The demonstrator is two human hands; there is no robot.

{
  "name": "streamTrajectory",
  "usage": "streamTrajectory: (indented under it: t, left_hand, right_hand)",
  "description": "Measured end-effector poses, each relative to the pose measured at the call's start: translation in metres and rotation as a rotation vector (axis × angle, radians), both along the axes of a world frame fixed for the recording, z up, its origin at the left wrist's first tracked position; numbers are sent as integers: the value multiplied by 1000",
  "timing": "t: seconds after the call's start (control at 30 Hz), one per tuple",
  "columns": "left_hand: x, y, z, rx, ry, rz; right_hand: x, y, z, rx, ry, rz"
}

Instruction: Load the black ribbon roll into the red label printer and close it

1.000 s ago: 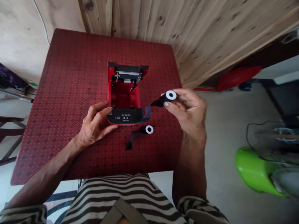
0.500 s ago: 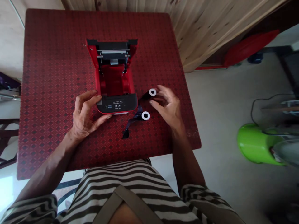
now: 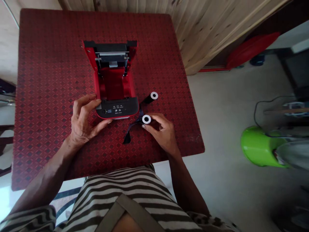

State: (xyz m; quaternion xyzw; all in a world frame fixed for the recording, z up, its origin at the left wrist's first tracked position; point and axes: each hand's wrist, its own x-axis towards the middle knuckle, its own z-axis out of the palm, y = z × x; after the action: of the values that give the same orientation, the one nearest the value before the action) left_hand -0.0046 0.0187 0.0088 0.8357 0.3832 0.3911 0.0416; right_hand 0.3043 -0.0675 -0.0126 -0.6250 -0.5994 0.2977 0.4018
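Observation:
A red and black label printer stands on the table with its lid raised and its red inner bay showing. My left hand grips its front left corner, fingers on top and thumb along the front edge. To the printer's right lie two black ribbon rolls with white cores. The farther roll lies untouched. At the nearer roll, my right hand has its thumb and fingers closed around the right end. A loose strip of black ribbon trails from this roll toward the front left.
A red patterned cloth covers the table. Wooden panelling runs along its far side. On the floor to the right are a green bucket and a dark cable.
My right hand has moved from beside the farther roll toward me and taken hold of the nearer one. My left hand stays on the printer. The view has shifted slightly.

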Motion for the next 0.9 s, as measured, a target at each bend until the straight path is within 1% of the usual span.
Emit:
streamTrajectory:
  t: [0.03, 0.1, 0.17, 0.2, 0.27, 0.3, 0.33, 0.37, 0.43, 0.5, 0.57, 0.63, 0.67, 0.8, 0.9]
  left_hand:
    - [0, 0, 0, 12, 3, -9]
    - [0, 0, 0, 9, 19, -15]
    - [0, 0, -1, 4, 17, -12]
    - [0, 0, -1, 2, 11, -8]
    - [1, -1, -1, 5, -2, -5]
    - [1, -1, -1, 7, -4, -3]
    - [1, -1, -1, 5, -2, -2]
    - [1, -2, -2, 0, 1, -2]
    - [1, -2, -3, -2, -4, -5]
    - [1, -3, -5, -9, -14, -3]
    - [1, -3, -6, -12, -24, -4]
    - [2, -4, -7, -13, -32, -11]
    - [2, -4, -7, -17, -35, -15]
    - [2, -4, -9, -38, -28, -11]
    - [1, -5, -10, -46, -12, 3]
  right_hand:
    - [1, -2, 5, -6, 2, 8]
    - [6, -8, 25, -26, 12, 48]
    - [13, -11, 58, -24, 2, 122]
    - [15, -8, 76, 16, -18, 155]
    - [14, 6, 109, 133, -119, 239]
    - [10, 19, 121, 203, -198, 284]
    - [5, 34, 129, 267, -270, 320]
    - [-3, 51, 133, 312, -330, 380]
    - [-21, 85, 128, 354, -426, 479]
    - [-40, 114, 115, 306, -525, 522]
    - [-57, 133, 102, 256, -610, 544]
    - [-69, 141, 96, 207, -694, 552]
    - [-74, 143, 96, 176, -740, 552]
    - [-88, 146, 110, -6, -920, 534]
    - [-93, 154, 118, -105, -973, 566]
